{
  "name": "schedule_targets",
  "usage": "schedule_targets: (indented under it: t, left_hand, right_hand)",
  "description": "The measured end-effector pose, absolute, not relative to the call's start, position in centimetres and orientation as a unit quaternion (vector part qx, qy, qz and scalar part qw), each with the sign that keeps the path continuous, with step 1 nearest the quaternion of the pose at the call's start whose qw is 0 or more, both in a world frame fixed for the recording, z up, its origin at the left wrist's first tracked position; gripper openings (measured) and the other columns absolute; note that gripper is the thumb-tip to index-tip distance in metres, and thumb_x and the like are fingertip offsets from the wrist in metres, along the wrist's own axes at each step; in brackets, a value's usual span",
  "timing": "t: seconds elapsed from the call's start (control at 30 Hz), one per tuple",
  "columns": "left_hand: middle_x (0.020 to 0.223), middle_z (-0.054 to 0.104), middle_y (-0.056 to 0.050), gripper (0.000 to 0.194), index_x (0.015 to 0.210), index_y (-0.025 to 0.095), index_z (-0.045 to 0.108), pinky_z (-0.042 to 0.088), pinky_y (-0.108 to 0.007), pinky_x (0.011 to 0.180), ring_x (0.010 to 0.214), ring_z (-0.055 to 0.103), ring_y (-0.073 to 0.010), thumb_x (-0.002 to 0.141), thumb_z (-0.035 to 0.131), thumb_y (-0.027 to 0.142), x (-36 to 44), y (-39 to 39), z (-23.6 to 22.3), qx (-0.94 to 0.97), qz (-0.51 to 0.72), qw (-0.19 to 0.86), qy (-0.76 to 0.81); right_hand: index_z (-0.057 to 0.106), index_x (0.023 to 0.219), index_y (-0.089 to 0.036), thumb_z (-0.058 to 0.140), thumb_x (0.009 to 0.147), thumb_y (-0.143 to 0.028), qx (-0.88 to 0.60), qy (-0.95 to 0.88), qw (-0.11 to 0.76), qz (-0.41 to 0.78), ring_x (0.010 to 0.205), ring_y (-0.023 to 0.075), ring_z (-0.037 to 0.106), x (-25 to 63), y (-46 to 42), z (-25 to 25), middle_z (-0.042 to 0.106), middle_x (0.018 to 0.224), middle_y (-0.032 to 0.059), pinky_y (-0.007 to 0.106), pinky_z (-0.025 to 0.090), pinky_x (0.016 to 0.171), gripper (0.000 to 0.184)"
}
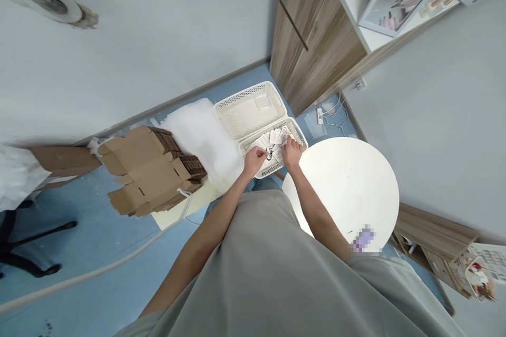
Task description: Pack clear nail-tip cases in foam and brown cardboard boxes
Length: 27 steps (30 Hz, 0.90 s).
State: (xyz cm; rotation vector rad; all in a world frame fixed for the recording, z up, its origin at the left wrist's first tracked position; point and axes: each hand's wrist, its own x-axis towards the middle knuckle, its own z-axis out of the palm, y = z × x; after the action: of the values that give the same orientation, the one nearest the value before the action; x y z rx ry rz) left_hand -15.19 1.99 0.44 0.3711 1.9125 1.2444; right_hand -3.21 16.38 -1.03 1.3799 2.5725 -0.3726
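Note:
A white plastic basket [298, 130] in front of me holds several small white printed packets or cards [275, 136]. My left hand [254, 161] is over its left side, thumb and fingers pinched together. Right by those fingertips is a small piece with dark green markings [269, 154]; whether they grip it is hard to see. My right hand [291, 152] is over the basket's right side with fingers curled down among the packets. What it grips, if anything, is hidden. Just beyond, a second white basket [237, 116] has a small clear packet [262, 102] inside.
Flattened brown cardboard boxes [154, 174] are stacked at left, beside white foam-like sheeting [205, 137]. A round white table [343, 184] stands at right, with a blurred purple item [364, 237] on it. A wooden cabinet [316, 42] is ahead. A pale hose [130, 258] crosses the left side.

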Motion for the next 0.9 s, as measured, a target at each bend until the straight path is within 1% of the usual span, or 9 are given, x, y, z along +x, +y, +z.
schedule_targets:
  t: [0.1, 0.2, 0.27, 0.37, 0.43, 0.57, 0.63, 0.77, 0.9]
  left_hand:
    - [0.093, 0.082, -0.005, 0.008, 0.080, 0.023, 0.070, 0.057, -0.037, 0.091, 0.090, 0.076, -0.0228, 0.083, 0.077, 0.025, -15.2, 1.7, 0.6, 0.168, 0.491, 0.406, 0.752]
    - [0.094, 0.082, -0.006, 0.007, 0.081, 0.023, 0.070, 0.057, -0.038, 0.092, 0.091, 0.077, -0.0235, 0.083, 0.077, 0.024, -15.3, 0.8, 0.9, 0.186, 0.496, 0.413, 0.741]
    - [0.095, 0.082, -0.006, 0.008, 0.081, 0.023, 0.070, 0.058, -0.038, 0.093, 0.093, 0.078, -0.0240, 0.083, 0.078, 0.024, -15.4, -0.1, 1.1, 0.191, 0.503, 0.419, 0.732]
    - [0.094, 0.082, -0.006, 0.009, 0.080, 0.023, 0.070, 0.058, -0.039, 0.093, 0.093, 0.078, -0.0249, 0.082, 0.079, 0.024, -15.6, -1.5, 1.4, 0.199, 0.507, 0.423, 0.724]
    - [0.092, 0.082, -0.006, 0.008, 0.080, 0.023, 0.071, 0.059, -0.039, 0.093, 0.093, 0.078, -0.0252, 0.082, 0.079, 0.025, -15.7, -2.4, 1.7, 0.205, 0.510, 0.422, 0.721]
    - [0.094, 0.083, -0.007, 0.009, 0.080, 0.023, 0.074, 0.059, -0.039, 0.095, 0.095, 0.078, -0.0255, 0.080, 0.081, 0.027, -15.2, -3.7, 2.2, 0.211, 0.529, 0.430, 0.700]
    - [0.094, 0.083, -0.008, 0.010, 0.079, 0.023, 0.074, 0.060, -0.039, 0.096, 0.095, 0.078, -0.0262, 0.079, 0.082, 0.029, -14.3, -4.4, 2.5, 0.220, 0.537, 0.445, 0.682]
    - [0.097, 0.083, -0.009, 0.022, 0.086, 0.021, 0.077, 0.061, -0.040, 0.094, 0.097, 0.078, -0.0268, 0.083, 0.081, 0.043, -11.5, -6.2, 3.1, 0.214, 0.551, 0.490, 0.640]
    - [0.113, 0.083, -0.012, 0.043, 0.106, 0.019, 0.080, 0.062, -0.039, 0.091, 0.101, 0.079, -0.0257, 0.090, 0.076, 0.059, -7.6, -7.8, 4.2, 0.181, 0.569, 0.567, 0.567]
  right_hand:
    - [0.068, 0.137, -0.015, 0.055, 0.108, -0.022, 0.448, 0.876, 0.110, -0.141, 0.124, 0.0306, 0.065, -3.3, 16.5, -0.4, 0.073, 0.132, 0.0191, 0.040, 0.040, 0.111, 0.033]
    - [0.074, 0.125, -0.015, 0.057, 0.108, -0.024, 0.448, 0.876, 0.103, -0.148, 0.113, 0.0281, 0.070, -3.3, 16.6, 0.6, 0.078, 0.120, 0.0174, 0.038, 0.043, 0.106, 0.025]
    - [0.076, 0.120, -0.016, 0.057, 0.108, -0.024, 0.460, 0.872, 0.076, -0.153, 0.109, 0.0277, 0.071, -3.3, 16.5, 1.5, 0.079, 0.116, 0.0163, 0.038, 0.045, 0.104, 0.024]
    - [0.080, 0.107, -0.019, 0.059, 0.106, -0.026, 0.465, 0.867, -0.016, -0.177, 0.115, 0.0277, 0.069, -3.3, 16.3, 3.0, 0.077, 0.124, 0.0151, 0.038, 0.047, 0.105, 0.023]
    - [0.081, 0.101, -0.019, 0.062, 0.104, -0.034, 0.481, 0.843, -0.102, -0.219, 0.112, 0.0269, 0.069, -3.2, 15.9, 4.1, 0.077, 0.122, 0.0143, 0.037, 0.050, 0.103, 0.024]
    - [0.079, 0.092, -0.018, 0.069, 0.095, -0.053, 0.535, 0.715, -0.259, -0.368, 0.087, 0.0230, 0.069, -2.4, 14.1, 5.9, 0.079, 0.096, 0.0098, 0.036, 0.055, 0.089, 0.037]
    - [0.076, 0.087, -0.018, 0.074, 0.087, -0.062, 0.535, 0.642, -0.322, -0.445, 0.081, 0.0214, 0.068, -1.3, 12.2, 6.6, 0.076, 0.084, 0.0065, 0.036, 0.057, 0.084, 0.044]
    - [0.073, 0.082, -0.019, 0.087, 0.072, -0.065, 0.529, 0.526, -0.386, -0.542, 0.076, 0.0185, 0.068, 2.2, 6.6, 7.9, 0.073, 0.075, 0.0021, 0.035, 0.060, 0.081, 0.049]
    - [0.075, 0.083, -0.018, 0.092, 0.068, -0.064, 0.571, 0.453, -0.412, -0.547, 0.078, 0.0182, 0.070, 6.8, 0.3, 9.0, 0.075, 0.077, 0.0032, 0.036, 0.062, 0.083, 0.051]
